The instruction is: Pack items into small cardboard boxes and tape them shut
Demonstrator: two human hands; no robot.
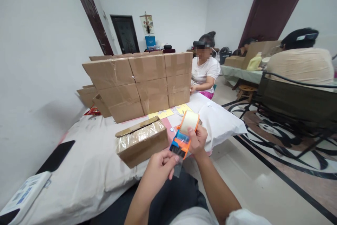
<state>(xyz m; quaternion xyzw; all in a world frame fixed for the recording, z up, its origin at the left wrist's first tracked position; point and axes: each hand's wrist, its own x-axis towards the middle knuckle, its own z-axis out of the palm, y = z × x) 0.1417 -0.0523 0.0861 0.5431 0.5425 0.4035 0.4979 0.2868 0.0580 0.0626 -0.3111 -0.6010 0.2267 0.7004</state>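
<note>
My right hand (198,140) grips an orange tape dispenser (181,140) with a roll of clear tape (189,121), holding it above the table edge. My left hand (161,164) pinches the loose end of the tape (177,169) just below the dispenser's blade. A small cardboard box (141,140), its top covered in shiny tape, lies on the white cloth (89,161) just left of both hands.
A wall of stacked taped cardboard boxes (142,83) stands at the back of the table. Yellow sheets (161,113) lie in front of it. A seated person (204,70) is at the far end; other people sit at a table (242,74) on the right. A dark phone (56,155) lies at left.
</note>
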